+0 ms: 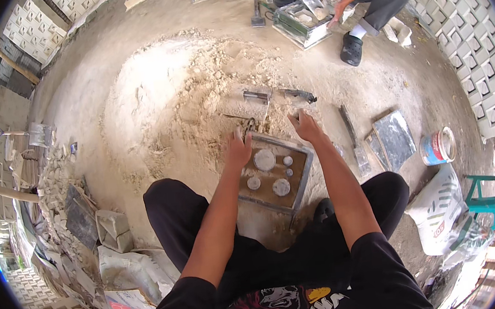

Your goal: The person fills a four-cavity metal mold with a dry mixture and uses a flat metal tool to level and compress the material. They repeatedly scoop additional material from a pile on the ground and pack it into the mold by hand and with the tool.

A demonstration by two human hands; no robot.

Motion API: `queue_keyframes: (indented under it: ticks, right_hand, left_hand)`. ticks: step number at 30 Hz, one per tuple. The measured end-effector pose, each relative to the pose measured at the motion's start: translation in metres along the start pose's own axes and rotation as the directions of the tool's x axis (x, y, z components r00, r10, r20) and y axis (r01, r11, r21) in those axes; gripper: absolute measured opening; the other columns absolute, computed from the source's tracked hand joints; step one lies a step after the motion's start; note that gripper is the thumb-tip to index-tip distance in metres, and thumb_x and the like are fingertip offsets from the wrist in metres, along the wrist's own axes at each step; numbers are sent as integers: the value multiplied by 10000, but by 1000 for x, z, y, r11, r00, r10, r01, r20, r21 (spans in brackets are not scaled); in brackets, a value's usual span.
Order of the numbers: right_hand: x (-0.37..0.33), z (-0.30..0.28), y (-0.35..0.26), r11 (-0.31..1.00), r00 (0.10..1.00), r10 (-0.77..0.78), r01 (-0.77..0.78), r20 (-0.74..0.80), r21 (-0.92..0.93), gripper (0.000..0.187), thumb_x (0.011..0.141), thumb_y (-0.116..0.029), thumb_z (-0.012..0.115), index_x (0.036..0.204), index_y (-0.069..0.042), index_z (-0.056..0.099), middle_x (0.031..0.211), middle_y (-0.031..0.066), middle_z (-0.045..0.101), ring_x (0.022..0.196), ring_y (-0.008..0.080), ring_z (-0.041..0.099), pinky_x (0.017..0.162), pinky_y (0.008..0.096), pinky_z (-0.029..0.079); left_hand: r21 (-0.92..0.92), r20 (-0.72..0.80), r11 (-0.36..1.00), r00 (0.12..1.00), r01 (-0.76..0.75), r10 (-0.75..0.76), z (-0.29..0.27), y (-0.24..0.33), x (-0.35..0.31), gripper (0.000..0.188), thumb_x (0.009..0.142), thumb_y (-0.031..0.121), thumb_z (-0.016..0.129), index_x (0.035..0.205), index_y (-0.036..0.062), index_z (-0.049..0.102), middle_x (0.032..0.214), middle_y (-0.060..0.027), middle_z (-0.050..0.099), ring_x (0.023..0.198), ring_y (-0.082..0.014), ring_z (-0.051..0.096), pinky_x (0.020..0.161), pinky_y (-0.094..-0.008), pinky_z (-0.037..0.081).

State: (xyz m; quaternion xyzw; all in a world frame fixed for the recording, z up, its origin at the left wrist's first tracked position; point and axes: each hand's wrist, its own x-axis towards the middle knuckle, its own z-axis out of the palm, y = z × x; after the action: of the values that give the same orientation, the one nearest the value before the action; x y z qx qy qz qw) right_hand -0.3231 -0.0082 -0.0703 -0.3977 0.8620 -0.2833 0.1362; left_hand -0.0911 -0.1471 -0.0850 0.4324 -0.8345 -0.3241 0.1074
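Between my knees lies a rectangular metal mold frame [302, 182] with a brown inner face and several pale round discs [265, 160] of different sizes on it. My left hand [239, 150] is at its far left corner, fingers closed beside a small dark metal latch [249, 125]; what they grip is hidden. My right hand [307, 128] is just beyond the far edge, towards the right corner, with its fingers curled; I cannot see anything in them. Just past both hands rest a flat plastering trowel [247, 108] and a black-handled tool [298, 95].
A pale powder heap [156, 74] spreads ahead. To the right are a long-handled scraper [354, 144], metal plates [393, 139], a bucket [437, 147], a white sack [440, 210] and a green stool [485, 200]. Far right, a co-worker handles another mold [306, 23]. A hammer [257, 14] lies beside it.
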Motion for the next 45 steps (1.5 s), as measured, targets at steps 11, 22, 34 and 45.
queue_keyframes:
  ticks: [11, 22, 34, 45]
  right_hand:
    - [98, 50, -23, 965, 970, -243, 241, -4, -108, 385, 915, -367, 597, 1056, -8, 586, 1094, 203, 599, 1084, 376, 567, 936, 476, 438]
    - [199, 93, -81, 851, 799, -138, 398, 585, -343, 437, 921, -458, 588, 1116, -67, 617, 1012, 165, 688, 954, 349, 663, 822, 466, 533]
    - [204, 126, -102, 915, 829, -53, 264, 557, -306, 393, 938, -400, 580, 1086, -41, 639, 1017, 202, 683, 958, 368, 668, 813, 484, 534]
    - [138, 41, -90, 947, 962, 1, 87, 275, -310, 579, 859, -582, 581, 1008, -31, 682, 943, 248, 687, 918, 421, 662, 816, 485, 529]
  left_hand:
    - [41, -156, 998, 986, -47, 53, 35, 1, 35, 566, 980, 404, 460, 1399, 28, 402, 1426, -212, 428, 1361, -365, 365, 1132, -558, 215]
    - [84, -130, 996, 991, 24, -13, 35, 5, 39, 556, 974, 400, 452, 1398, 42, 413, 1429, -191, 426, 1374, -344, 356, 1143, -556, 207]
    - [72, -139, 997, 990, -10, 20, 29, 7, 36, 527, 962, 354, 493, 1370, 26, 430, 1391, -186, 457, 1352, -350, 376, 1134, -570, 207]
    - [33, -283, 995, 954, -90, 95, 36, -3, 34, 415, 972, 340, 455, 1247, 31, 491, 1327, -181, 503, 1289, -347, 440, 1114, -555, 242]
